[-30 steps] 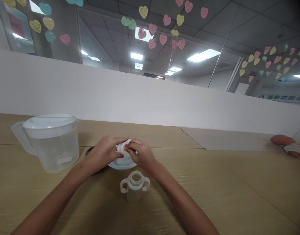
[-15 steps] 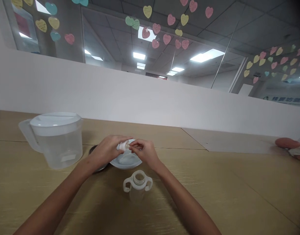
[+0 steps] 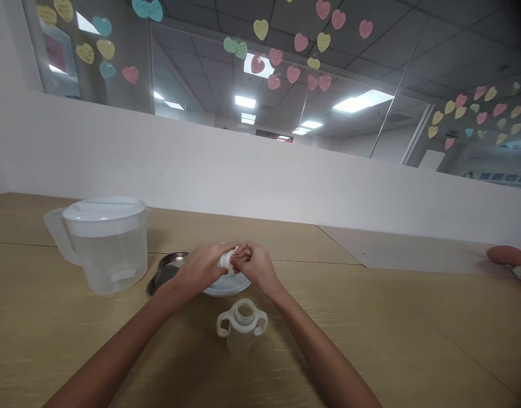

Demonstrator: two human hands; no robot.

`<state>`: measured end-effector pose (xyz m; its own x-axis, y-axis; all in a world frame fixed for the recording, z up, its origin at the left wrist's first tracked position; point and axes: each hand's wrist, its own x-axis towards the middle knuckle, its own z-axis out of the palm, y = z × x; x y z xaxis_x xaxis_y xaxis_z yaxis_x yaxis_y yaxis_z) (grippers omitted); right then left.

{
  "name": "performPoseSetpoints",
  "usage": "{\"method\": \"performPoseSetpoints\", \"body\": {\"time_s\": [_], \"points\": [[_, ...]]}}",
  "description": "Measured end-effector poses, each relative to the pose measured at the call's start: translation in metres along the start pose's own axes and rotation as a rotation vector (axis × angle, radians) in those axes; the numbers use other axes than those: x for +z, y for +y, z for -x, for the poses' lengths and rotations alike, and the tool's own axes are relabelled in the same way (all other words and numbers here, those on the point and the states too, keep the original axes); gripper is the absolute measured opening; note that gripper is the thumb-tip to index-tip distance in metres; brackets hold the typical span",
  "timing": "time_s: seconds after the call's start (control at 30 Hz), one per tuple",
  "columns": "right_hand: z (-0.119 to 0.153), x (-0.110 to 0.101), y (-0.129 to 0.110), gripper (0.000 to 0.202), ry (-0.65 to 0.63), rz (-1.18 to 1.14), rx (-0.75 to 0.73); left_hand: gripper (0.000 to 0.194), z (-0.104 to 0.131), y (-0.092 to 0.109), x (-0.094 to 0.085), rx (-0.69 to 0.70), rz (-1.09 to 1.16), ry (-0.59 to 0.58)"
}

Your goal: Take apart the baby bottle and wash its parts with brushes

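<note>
My left hand (image 3: pixel 203 265) is closed around a white baby bottle collar (image 3: pixel 225 259), held tilted above a pale bowl (image 3: pixel 226 288). The fingertips of my right hand (image 3: pixel 255 266) are pinched together at the collar's open side, on what looks like its translucent teat, mostly hidden by the fingers. Nearer to me, a clear baby bottle (image 3: pixel 242 334) with two white side handles stands upright, its mouth uncovered. My forearms pass on either side of it. The back of the bowl is partly covered by both hands.
A lidded translucent pitcher (image 3: pixel 111 249) stands at the left. Between it and the bowl lies a metal tray (image 3: pixel 161 275), partly behind my left wrist. A reddish object (image 3: pixel 507 255) sits at the far right. A white wall (image 3: pixel 226 170) closes off the table's back.
My head view has shifted slightly left, so everything sits a little further right. My right fingers have moved in closer over the collar's opening, and more of the metal tray shows.
</note>
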<state>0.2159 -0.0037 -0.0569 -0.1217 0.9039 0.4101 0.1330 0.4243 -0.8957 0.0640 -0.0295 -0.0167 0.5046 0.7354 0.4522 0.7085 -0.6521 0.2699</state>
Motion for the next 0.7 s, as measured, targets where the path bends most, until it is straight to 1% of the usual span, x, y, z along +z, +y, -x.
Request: {"method": "performPoseSetpoints", "body": {"time_s": [0.07, 0.17, 0.27, 0.33, 0.4, 0.5, 0.57, 0.7], "points": [[-0.002, -0.003, 0.000, 0.008, -0.044, 0.019, 0.000, 0.045, -0.001, -0.006, 0.002, -0.014, 0.011, -0.010], [-0.004, -0.008, 0.001, 0.012, -0.094, 0.102, -0.009, 0.046, -0.003, -0.015, 0.007, -0.041, 0.013, -0.037], [-0.004, -0.009, 0.004, 0.014, -0.070, 0.189, 0.000, 0.052, -0.003, -0.018, 0.012, -0.049, 0.017, -0.066], [-0.002, -0.007, 0.006, 0.020, -0.058, 0.206, 0.008, 0.055, -0.003, -0.016, 0.012, -0.037, 0.036, -0.085], [-0.001, -0.004, 0.009, 0.030, -0.117, 0.167, 0.051, 0.052, -0.002, -0.013, 0.010, -0.024, 0.056, -0.096], [-0.002, -0.001, 0.012, 0.034, -0.231, 0.049, 0.149, 0.045, -0.002, -0.011, 0.007, -0.024, 0.087, -0.100], [-0.002, -0.002, 0.013, 0.033, -0.253, -0.008, 0.190, 0.048, -0.002, -0.013, 0.007, -0.029, 0.129, -0.125], [-0.002, -0.006, 0.012, 0.031, -0.311, -0.092, 0.297, 0.056, -0.001, -0.021, 0.007, -0.034, 0.258, -0.211]]}}
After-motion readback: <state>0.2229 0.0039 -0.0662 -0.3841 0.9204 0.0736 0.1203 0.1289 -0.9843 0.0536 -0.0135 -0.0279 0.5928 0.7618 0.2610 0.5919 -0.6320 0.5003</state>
